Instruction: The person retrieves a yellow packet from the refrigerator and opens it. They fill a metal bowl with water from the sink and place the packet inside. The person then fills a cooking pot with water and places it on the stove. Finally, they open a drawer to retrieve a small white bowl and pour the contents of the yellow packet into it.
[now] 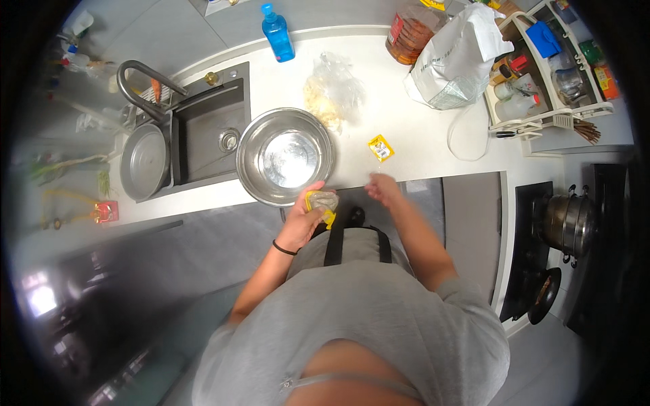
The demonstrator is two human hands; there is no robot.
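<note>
My left hand (300, 218) grips a small yellow-edged plastic packet (323, 201) just below the near rim of a stainless steel bowl (242, 172). The bowl stands on the white counter beside the sink, and nothing shows inside it. Slightly blurred, my right hand (382, 189) is at the counter's front edge with its fingers curled; whether something small is between them I cannot tell. Just beyond it on the counter lies a small yellow sachet (381, 148). Behind the bowl rests a clear plastic bag (335, 91) with pale yellowish contents.
On the left are a grey sink (208, 127), its faucet (137, 86) and a round grey pan (144, 162). A blue pump bottle (278, 38), a large white bag (452, 61) and a storage rack (538, 76) stand farther back. A steel pot (566, 223) is on the stove at right.
</note>
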